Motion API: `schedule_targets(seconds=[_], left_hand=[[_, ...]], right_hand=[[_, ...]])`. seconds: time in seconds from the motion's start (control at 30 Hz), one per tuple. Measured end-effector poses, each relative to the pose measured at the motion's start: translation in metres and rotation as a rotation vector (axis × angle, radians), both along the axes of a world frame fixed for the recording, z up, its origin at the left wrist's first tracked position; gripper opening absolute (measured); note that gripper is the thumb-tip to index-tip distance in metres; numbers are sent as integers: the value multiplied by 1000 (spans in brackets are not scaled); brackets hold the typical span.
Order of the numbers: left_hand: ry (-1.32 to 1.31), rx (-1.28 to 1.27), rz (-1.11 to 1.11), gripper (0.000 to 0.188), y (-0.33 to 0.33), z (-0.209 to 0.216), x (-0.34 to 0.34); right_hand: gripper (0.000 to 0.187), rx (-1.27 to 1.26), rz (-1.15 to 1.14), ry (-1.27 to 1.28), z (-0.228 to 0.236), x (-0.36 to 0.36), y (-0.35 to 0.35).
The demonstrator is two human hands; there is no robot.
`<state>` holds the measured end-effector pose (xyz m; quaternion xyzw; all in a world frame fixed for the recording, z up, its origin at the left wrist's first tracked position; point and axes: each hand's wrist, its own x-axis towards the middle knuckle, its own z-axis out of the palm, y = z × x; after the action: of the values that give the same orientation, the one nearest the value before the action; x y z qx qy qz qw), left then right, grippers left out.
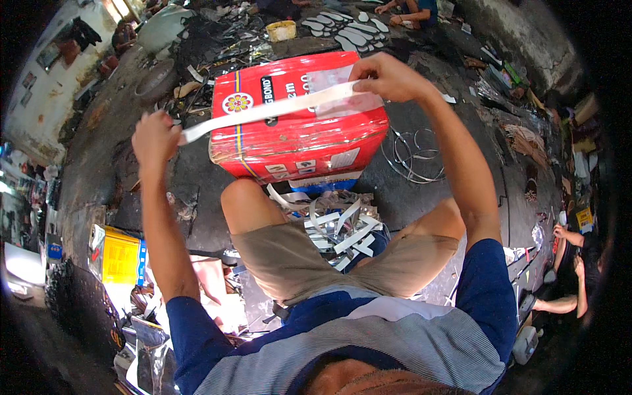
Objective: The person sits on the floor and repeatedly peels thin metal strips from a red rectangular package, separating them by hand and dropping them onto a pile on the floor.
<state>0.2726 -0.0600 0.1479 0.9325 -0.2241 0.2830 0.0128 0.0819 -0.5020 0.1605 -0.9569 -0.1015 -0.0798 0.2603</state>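
A long white strip is stretched between my two hands, above a red cardboard box wrapped in clear tape. My left hand is closed on the strip's left end, just off the box's left side. At the other end, my right hand pinches the strip over the box's far right corner. A pale translucent sheet lies on the box top under the strip's right part. What the strip is made of I cannot tell.
Between my legs lies a heap of white strip pieces. A coil of thin wire or strapping rests right of the box. Grey sole-shaped pieces and a yellow tub are farther off. Another person's arms show at the right.
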Motion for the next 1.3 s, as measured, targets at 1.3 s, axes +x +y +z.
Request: schedule_targets(seconds=[1.3], left_hand=[[577,-768,-918,16,-274,-79,-94]], right_hand=[[16,170,-389,-276,-54,-26,9]])
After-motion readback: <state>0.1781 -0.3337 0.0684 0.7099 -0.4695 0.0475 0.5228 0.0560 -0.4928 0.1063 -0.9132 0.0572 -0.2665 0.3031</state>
